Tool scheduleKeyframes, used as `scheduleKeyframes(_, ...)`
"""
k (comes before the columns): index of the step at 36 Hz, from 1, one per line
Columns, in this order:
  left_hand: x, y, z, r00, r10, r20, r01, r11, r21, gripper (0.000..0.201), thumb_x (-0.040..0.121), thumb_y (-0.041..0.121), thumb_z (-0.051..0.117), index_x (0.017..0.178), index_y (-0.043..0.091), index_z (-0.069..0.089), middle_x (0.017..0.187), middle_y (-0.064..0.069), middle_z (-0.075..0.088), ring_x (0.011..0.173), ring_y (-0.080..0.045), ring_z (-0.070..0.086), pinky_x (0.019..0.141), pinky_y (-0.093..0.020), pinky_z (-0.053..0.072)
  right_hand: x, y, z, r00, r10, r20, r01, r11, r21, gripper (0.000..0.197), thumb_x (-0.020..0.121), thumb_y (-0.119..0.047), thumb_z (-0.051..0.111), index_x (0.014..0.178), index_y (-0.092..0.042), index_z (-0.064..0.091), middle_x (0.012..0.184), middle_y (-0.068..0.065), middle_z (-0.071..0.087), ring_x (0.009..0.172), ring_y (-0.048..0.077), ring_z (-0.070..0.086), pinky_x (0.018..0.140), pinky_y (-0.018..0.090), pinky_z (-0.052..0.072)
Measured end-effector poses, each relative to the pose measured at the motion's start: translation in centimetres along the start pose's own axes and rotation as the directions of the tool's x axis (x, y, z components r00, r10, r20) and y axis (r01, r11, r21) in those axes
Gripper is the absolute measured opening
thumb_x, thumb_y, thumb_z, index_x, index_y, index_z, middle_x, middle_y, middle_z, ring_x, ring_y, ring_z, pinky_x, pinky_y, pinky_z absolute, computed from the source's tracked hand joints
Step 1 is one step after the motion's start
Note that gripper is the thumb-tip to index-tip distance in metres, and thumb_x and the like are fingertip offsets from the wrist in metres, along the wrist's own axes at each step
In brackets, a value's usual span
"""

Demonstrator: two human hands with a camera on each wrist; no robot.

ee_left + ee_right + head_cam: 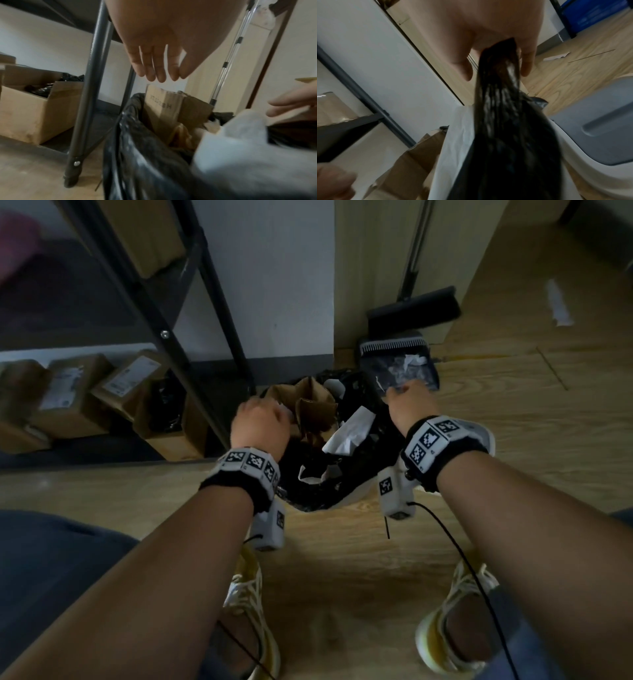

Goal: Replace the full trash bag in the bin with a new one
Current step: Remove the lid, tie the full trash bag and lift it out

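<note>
A black trash bag [363, 440] sits in a white bin [356, 497] on the floor, stuffed with brown cardboard [315, 405] and white paper [349, 433]. My right hand [411, 398] is at the bag's far right edge. In the right wrist view it [496, 75] grips a bunched strip of the black bag [498, 101] between thumb and fingers, pulled taut. My left hand [260, 419] hovers over the bag's left side. In the left wrist view its fingers [159, 73] are straight and hold nothing, just above the cardboard [164, 105] and the bag's rim [137, 142].
A dark metal rack [205, 337] with cardboard boxes [75, 395] stands at the left. A broom [414, 306] and a dustpan [397, 361] with paper scraps lean at the wall behind the bin. A grey lid panel [599, 135] lies right of the bag. My shoes [455, 628] stand on the wooden floor.
</note>
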State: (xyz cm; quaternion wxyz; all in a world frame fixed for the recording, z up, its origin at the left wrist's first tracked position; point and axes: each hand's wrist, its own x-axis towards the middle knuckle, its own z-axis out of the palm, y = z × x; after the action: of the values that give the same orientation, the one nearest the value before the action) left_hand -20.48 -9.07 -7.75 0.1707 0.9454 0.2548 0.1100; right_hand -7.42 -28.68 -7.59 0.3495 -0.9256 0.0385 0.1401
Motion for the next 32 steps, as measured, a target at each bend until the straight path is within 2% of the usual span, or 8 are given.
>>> scheduleKeyframes(6, 3.6, -1.5, 1.0, 0.954, -0.281, 0.106, 0.261, 0.95, 0.174, 0.032, 0.093, 0.015, 0.042, 0.121, 0.005, 0.054, 0.128, -0.017, 0.052, 0.12, -0.036, 0.048, 0.099, -0.046, 0.044, 2.2, -0.5, 0.5, 0.993, 0.027, 0.113, -0.013, 0.992, -0.128, 0.043, 0.102, -0.023, 0.035, 0.133, 0.004, 0.049, 0.136, 0.024, 0.051, 0.127, 0.037, 0.048, 0.103, 0.039, 0.038)
scheduleKeyframes(12, 5.0, -1.9, 1.9, 0.888, -0.393, 0.238, 0.326, 0.904, 0.276, 0.026, 0.094, 0.018, 0.044, 0.108, 0.004, 0.061, 0.117, -0.016, 0.063, 0.111, -0.034, 0.058, 0.096, -0.043, 0.043, 4.0, -0.5, 1.3, 0.97, 0.072, 0.231, -0.035, 0.986, -0.161, 0.044, 0.103, -0.023, 0.035, 0.14, -0.002, 0.046, 0.144, 0.018, 0.046, 0.134, 0.032, 0.042, 0.106, 0.034, 0.035)
scheduleKeyframes(17, 5.1, -2.1, 2.0, 0.881, -0.391, 0.266, 0.328, 0.91, 0.253, 0.024, 0.094, 0.013, 0.045, 0.1, 0.003, 0.066, 0.112, -0.017, 0.066, 0.105, -0.033, 0.061, 0.09, -0.039, 0.047, 5.3, -0.9, 2.1, 0.987, 0.114, 0.114, -0.116, 0.993, 0.013, 0.042, 0.096, -0.019, 0.047, 0.135, -0.003, 0.052, 0.139, 0.015, 0.052, 0.128, 0.03, 0.05, 0.099, 0.033, 0.043)
scheduleKeyframes(22, 4.6, -2.5, 1.7, 0.899, -0.316, 0.304, 0.27, 0.945, 0.184, 0.026, 0.095, 0.014, 0.044, 0.098, 0.001, 0.066, 0.106, -0.018, 0.067, 0.096, -0.033, 0.062, 0.071, -0.033, 0.043, 5.6, -1.8, 2.0, 0.998, 0.06, -0.016, -0.056, 0.983, 0.172, 0.033, 0.095, -0.016, 0.048, 0.125, -0.01, 0.063, 0.13, 0.011, 0.06, 0.121, 0.027, 0.057, 0.093, 0.03, 0.047)
scheduleKeyframes(25, 4.1, -2.4, 1.6, 0.903, -0.282, 0.324, 0.244, 0.957, 0.155, 0.026, 0.096, 0.016, 0.044, 0.097, 0.001, 0.065, 0.104, -0.018, 0.067, 0.088, -0.031, 0.06, 0.07, -0.034, 0.044, 5.2, -3.4, 2.2, 0.999, -0.004, -0.053, 0.017, 0.966, 0.258, 0.021, 0.091, -0.006, 0.054, 0.088, -0.018, 0.071, 0.111, 0.009, 0.07, 0.105, 0.027, 0.065, 0.085, 0.028, 0.051)
scheduleKeyframes(27, 3.8, -2.1, 1.6, 0.9, -0.28, 0.334, 0.251, 0.96, 0.128, 0.027, 0.096, 0.018, 0.044, 0.102, 0.0, 0.063, 0.108, -0.018, 0.065, 0.096, -0.033, 0.061, 0.074, -0.035, 0.045, 5.1, -4.2, 2.5, 0.996, -0.031, -0.089, 0.058, 0.947, 0.317, 0.029, 0.087, -0.001, 0.057, 0.07, -0.023, 0.065, 0.088, 0.002, 0.071, 0.081, 0.019, 0.067, 0.068, 0.019, 0.053)
scheduleKeyframes(29, 3.3, -1.7, 1.5, 0.893, -0.299, 0.335, 0.289, 0.954, 0.081, 0.03, 0.097, 0.023, 0.044, 0.107, -0.002, 0.059, 0.112, -0.018, 0.063, 0.103, -0.036, 0.059, 0.078, -0.037, 0.045, 4.0, -4.7, 2.5, 0.992, -0.097, -0.082, 0.119, 0.936, 0.33, 0.022, 0.084, 0.0, 0.061, 0.076, -0.019, 0.069, 0.078, -0.004, 0.064, 0.066, 0.005, 0.057, 0.054, 0.007, 0.043)
scheduleKeyframes(32, 2.6, -1.3, 1.6, 0.878, -0.363, 0.313, 0.376, 0.926, 0.019, 0.033, 0.096, 0.025, 0.046, 0.113, -0.003, 0.054, 0.117, -0.021, 0.061, 0.107, -0.037, 0.058, 0.078, -0.036, 0.044, 2.8, -4.9, 2.3, 0.978, -0.206, -0.033, 0.206, 0.926, 0.317, 0.016, 0.084, -0.001, 0.063, 0.09, -0.013, 0.072, 0.087, -0.004, 0.065, 0.071, 0.002, 0.054, 0.056, 0.004, 0.039)
